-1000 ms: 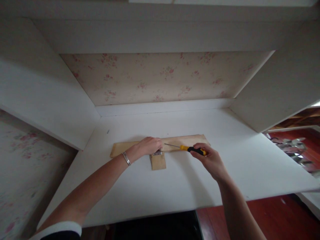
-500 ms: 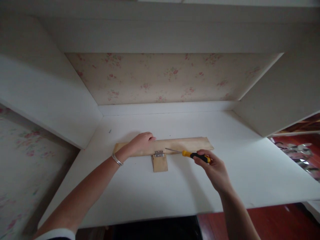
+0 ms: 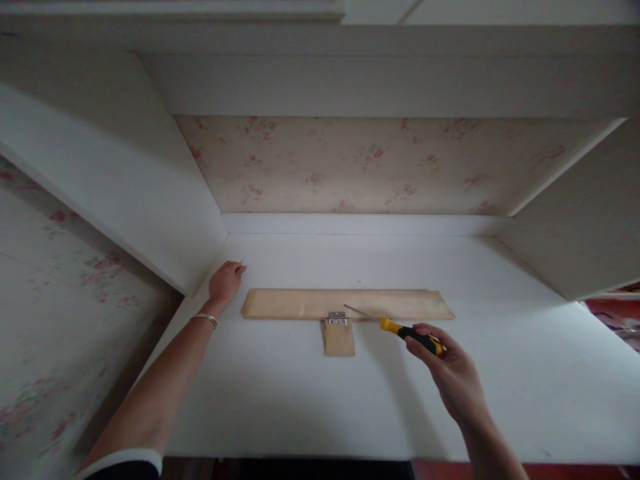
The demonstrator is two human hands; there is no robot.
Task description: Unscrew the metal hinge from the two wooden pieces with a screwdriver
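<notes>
A long wooden strip (image 3: pixel 300 303) lies across the white shelf (image 3: pixel 380 393). A small wooden block (image 3: pixel 339 340) is joined to its near edge by a metal hinge (image 3: pixel 337 318). My right hand (image 3: pixel 453 373) is closed round a screwdriver with a yellow and black handle (image 3: pixel 410 331). Its blade slants up and left, with the tip just right of the hinge. My left hand (image 3: pixel 224 281) is off the strip, at the shelf's far left. Its fingers are drawn together on a small dark thing (image 3: pixel 241 263), perhaps a screw. A silver bracelet sits on that wrist.
The shelf is an alcove: white side panels (image 3: pixel 125 193) slant in at left and right, and flowered wallpaper (image 3: pixel 360 167) covers the back. A white top panel hangs overhead. The shelf's front edge runs just below my arms.
My left hand has let go of the strip and hinge and moved left to the small dark thing. The screwdriver has drawn back slightly to the right. The camera has shifted left.
</notes>
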